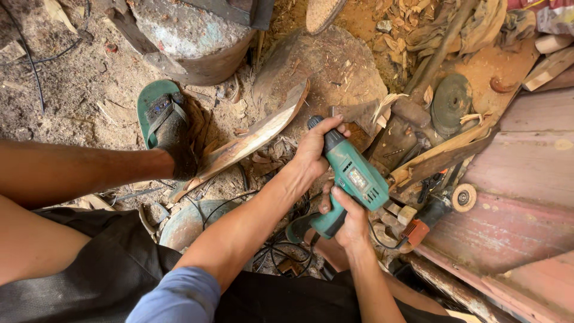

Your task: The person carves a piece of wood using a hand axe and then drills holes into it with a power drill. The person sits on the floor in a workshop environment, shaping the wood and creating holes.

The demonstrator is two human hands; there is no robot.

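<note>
The person is sitting low over a dirt floor thick with wood shavings, holding a green electric drill (353,182) in both hands just in front of the knees. The drill is looking well used: a teal-green plastic body with vent slots along its side, a small pale label patch, a black nose at the chuck end and a black cord trailing off the grip. The right hand (348,220) is gripping the handle from below, fingers clenched round it, while the left hand (312,151) is wrapping over the black front end, thumb and fingers closing on the chuck. Beside the right hand an orange-and-black tool (427,218) with a round disc is lying against stacked reddish planks (514,197). To the left, the person's foot in a green sandal (154,110) is pressing down on a long curved piece of carved wood (254,140), which is leaning up onto a broad chopping stump (335,72). Beyond that a dusty metal drum (191,42) is standing; what it holds cannot be seen from here. Further right, a dark grinding disc (451,103) is resting among wood chips.
</note>
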